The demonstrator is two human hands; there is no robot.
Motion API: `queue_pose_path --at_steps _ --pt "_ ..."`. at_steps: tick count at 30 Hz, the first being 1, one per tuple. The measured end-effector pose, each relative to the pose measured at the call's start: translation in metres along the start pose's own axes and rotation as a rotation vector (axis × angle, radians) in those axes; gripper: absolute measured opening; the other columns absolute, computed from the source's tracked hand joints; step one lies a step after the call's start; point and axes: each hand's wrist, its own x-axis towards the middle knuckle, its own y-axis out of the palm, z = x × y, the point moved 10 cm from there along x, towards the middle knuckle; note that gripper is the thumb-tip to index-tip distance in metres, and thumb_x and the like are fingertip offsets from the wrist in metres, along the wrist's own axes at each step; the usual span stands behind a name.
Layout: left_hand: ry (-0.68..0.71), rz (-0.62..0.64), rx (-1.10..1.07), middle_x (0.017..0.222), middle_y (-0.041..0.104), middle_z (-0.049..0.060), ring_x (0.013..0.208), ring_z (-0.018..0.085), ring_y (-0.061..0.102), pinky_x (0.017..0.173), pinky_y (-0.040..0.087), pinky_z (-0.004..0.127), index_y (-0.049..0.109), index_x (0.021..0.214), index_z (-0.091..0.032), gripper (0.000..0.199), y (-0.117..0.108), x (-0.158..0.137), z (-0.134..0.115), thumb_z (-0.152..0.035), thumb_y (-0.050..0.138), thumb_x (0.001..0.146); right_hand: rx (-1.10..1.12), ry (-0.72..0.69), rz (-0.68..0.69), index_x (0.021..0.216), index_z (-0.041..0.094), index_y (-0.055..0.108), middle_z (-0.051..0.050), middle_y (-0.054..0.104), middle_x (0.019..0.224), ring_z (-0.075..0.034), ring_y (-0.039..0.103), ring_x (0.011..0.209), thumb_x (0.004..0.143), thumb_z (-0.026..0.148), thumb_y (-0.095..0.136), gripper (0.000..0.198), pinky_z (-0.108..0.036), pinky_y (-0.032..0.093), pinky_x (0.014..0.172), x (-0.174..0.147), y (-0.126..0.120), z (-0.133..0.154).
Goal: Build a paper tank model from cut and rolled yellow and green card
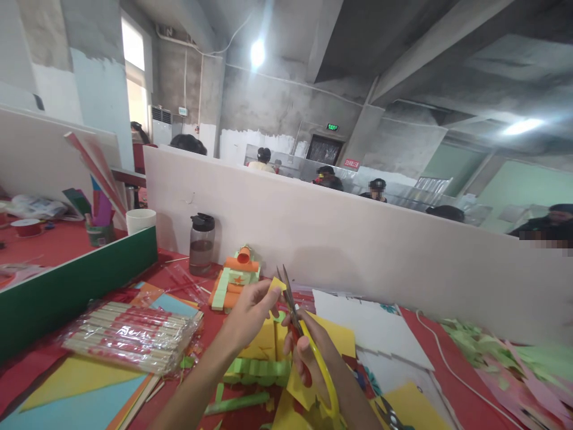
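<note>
Between the fingertips of my left hand (253, 307) is a small piece of yellow paper (278, 284). My right hand (313, 352) grips a pair of scissors (323, 382) with yellow handles, its blades pointing up and slightly parted beside the paper. Below both hands lie yellow paper sheets (264, 343), a pleated green paper strip (257, 371) and a rolled green paper tube (237, 404). Just beyond my left hand stands an orange and green paper model (237, 278) with a star on its front.
Wrapped chopstick-like sticks (134, 337) and coloured paper (85, 382) lie at left, by a green divider (80, 263). A dark-lidded bottle (202, 243) stands against the white partition (313, 233). White sheets (358, 322), a second pair of scissors (388, 415) and paper scraps (496, 364) are at right. People sit beyond.
</note>
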Motion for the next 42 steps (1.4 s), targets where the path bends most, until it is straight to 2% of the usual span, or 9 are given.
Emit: queue_pose_path --at_steps 10,16,24,27,33,42 --pt "0.002 0.013 -0.01 0.068 0.057 -0.001 0.061 0.013 0.053 0.059 0.041 0.023 0.061 0.076 -0.016 0.038 0.002 0.0 0.0 -0.046 0.048 0.095 0.018 0.011 -0.034 0.107 0.02 0.049 0.004 0.055 0.066 -0.003 0.034 0.033 0.069 0.091 0.047 0.081 -0.016 0.032 0.033 0.004 -0.003 -0.011" --pt "-0.018 0.004 -0.021 0.064 0.054 -0.002 0.061 0.013 0.052 0.06 0.04 0.023 0.057 0.07 -0.017 0.037 0.002 -0.002 -0.003 -0.045 0.052 0.093 0.055 0.065 -0.014 0.105 0.02 0.048 0.005 0.056 0.068 -0.002 0.036 0.031 0.076 0.083 0.052 0.07 -0.014 0.029 0.03 0.007 -0.003 -0.018" --pt "-0.021 -0.011 -0.034 0.071 0.058 0.0 0.062 0.013 0.055 0.06 0.041 0.025 0.06 0.078 -0.017 0.036 -0.001 -0.001 0.003 -0.047 0.05 0.093 0.059 0.081 -0.039 0.104 0.019 0.05 0.004 0.056 0.066 -0.002 0.036 0.032 0.075 0.082 0.056 0.07 -0.014 0.03 0.03 0.007 -0.006 -0.024" --pt "-0.028 -0.032 -0.026 0.072 0.062 0.0 0.063 0.014 0.057 0.06 0.041 0.024 0.059 0.078 -0.017 0.034 -0.004 -0.001 0.005 -0.046 0.05 0.094 0.075 0.103 0.022 0.104 0.019 0.05 0.004 0.055 0.063 -0.004 0.04 0.032 0.073 0.084 0.056 0.072 -0.015 0.03 0.031 0.008 -0.002 -0.027" --pt "-0.019 -0.046 -0.014 0.064 0.056 -0.002 0.06 0.014 0.057 0.059 0.041 0.024 0.055 0.074 -0.018 0.036 -0.007 0.0 0.002 -0.047 0.05 0.094 -0.009 0.063 0.041 0.103 0.019 0.05 0.005 0.054 0.06 -0.004 0.034 0.034 0.074 0.088 0.046 0.075 -0.018 0.028 0.037 0.007 -0.001 -0.017" --pt "0.007 -0.055 0.084 0.061 0.055 -0.001 0.061 0.015 0.056 0.06 0.041 0.025 0.055 0.07 -0.018 0.038 -0.014 0.002 0.002 -0.046 0.049 0.094 0.007 -0.015 0.041 0.096 0.021 0.051 0.005 0.05 0.058 -0.005 0.033 0.037 0.063 0.096 0.043 0.083 -0.019 0.021 0.038 0.008 0.0 -0.019"
